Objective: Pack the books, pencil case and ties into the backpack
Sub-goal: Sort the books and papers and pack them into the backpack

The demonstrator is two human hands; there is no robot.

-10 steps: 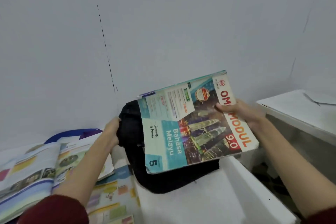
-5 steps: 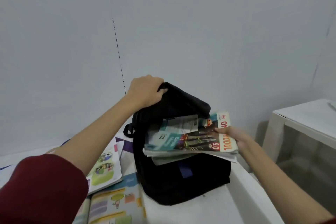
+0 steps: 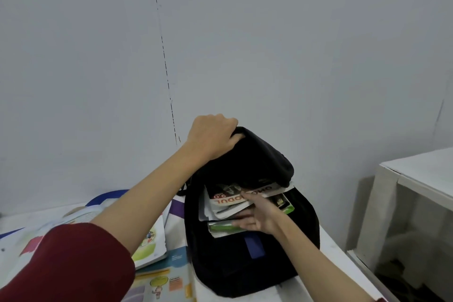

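From the head view, a black backpack point(image 3: 252, 260) stands upright on the white tabletop point(image 3: 335, 274), against the wall. The left hand point(image 3: 213, 137) has its grip clamped on the top flap of the bag, pulling it up and back, evidently so that the mouth stays wide for loading. The right hand point(image 3: 259, 218) reaches into the opening, its grip closed on the "OMG MODUL 9.0" workbook point(image 3: 230, 200): the thumb lies on the cover and the fingers curl under the pages. The workbook is already mostly inside the main compartment, its red-lettered edge showing just below the flap. Under it a green-covered book point(image 3: 224, 227) sits in the same compartment, touching the workbook's lower pages. Holding the workbook at its near edge probably lets the hand push it down flat against the books already packed.

To the left of the backpack, more illustrated books point(image 3: 154, 274) lie spread on the tabletop, some overlapping, so by my reckoning the book packing is only partly done. No pencil case or ties can be made out. A white side table point(image 3: 416, 171) stands apart on the right.
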